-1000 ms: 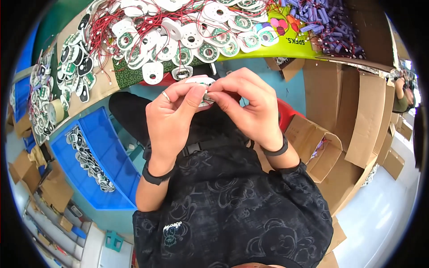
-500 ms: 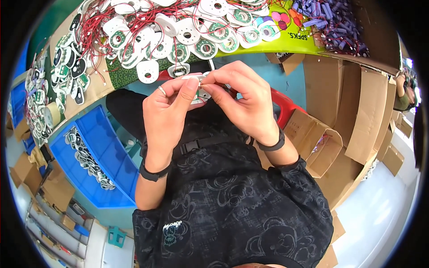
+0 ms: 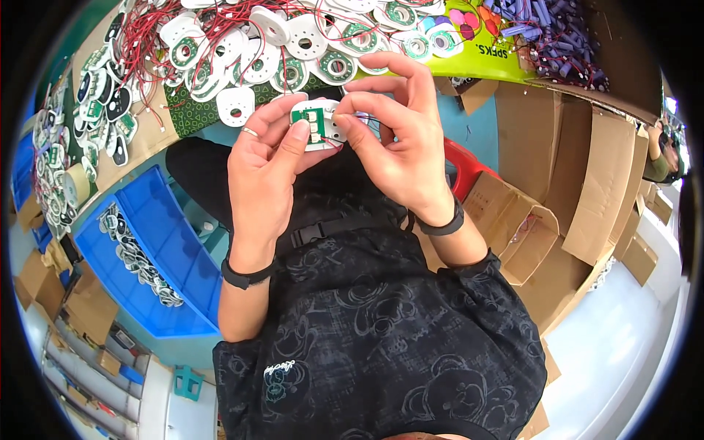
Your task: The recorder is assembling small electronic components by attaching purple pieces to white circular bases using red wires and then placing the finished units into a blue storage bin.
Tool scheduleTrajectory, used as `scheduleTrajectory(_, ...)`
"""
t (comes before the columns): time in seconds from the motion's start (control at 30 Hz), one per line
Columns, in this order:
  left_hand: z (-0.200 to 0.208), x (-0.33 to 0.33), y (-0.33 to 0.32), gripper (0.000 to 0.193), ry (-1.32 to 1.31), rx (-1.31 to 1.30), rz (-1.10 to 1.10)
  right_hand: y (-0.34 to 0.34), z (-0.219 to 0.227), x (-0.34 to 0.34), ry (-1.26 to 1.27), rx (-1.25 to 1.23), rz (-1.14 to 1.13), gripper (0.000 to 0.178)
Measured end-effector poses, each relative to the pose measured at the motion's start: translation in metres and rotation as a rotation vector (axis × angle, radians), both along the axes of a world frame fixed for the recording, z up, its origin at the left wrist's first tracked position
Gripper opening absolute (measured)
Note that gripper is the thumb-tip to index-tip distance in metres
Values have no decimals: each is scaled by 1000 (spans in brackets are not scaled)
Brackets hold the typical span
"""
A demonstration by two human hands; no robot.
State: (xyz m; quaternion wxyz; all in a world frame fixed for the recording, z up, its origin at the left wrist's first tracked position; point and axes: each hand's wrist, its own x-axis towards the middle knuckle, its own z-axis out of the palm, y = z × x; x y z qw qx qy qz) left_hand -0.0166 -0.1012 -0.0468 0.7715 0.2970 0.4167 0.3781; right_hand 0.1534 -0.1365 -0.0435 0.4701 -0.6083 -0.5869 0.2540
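Note:
My left hand (image 3: 265, 165) grips a white plastic housing with a green circuit board (image 3: 317, 126) over my lap, the thumb on its near face and the fingers behind. Pale square parts run down the board. At the housing's right end, the thumb and forefinger of my right hand (image 3: 403, 147) are pinched together; whatever lies between the tips is too small to make out. Its other fingers are raised and curled. Thin dark and red wires show by the right fingers. Just beyond my hands, a loose white housing (image 3: 236, 105) lies at the table edge.
White round-ended housings with green ring boards (image 3: 339, 67) and red wires heap the table. Purple wired cylinders (image 3: 561, 44) fill the far right. A blue bin (image 3: 172, 242) holds several parts at left. Cardboard boxes (image 3: 528, 139) and a red stool (image 3: 460, 170) stand at right.
The held housing has tilted so its green board faces up more fully. My right hand's outer fingers have lifted and spread, its pinch staying at the housing's right end.

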Motion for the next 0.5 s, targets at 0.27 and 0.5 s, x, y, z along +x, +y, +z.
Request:
scheduleTrajectory(0.27, 2, 2, 2, 34, 0, -15, 37, 3, -1, -9, -2, 43, -24, 13)
scheduleTrajectory(0.5, 1, 2, 0, 35, 162, 98, 45, 8, -6, -9, -22, 72, -8, 12)
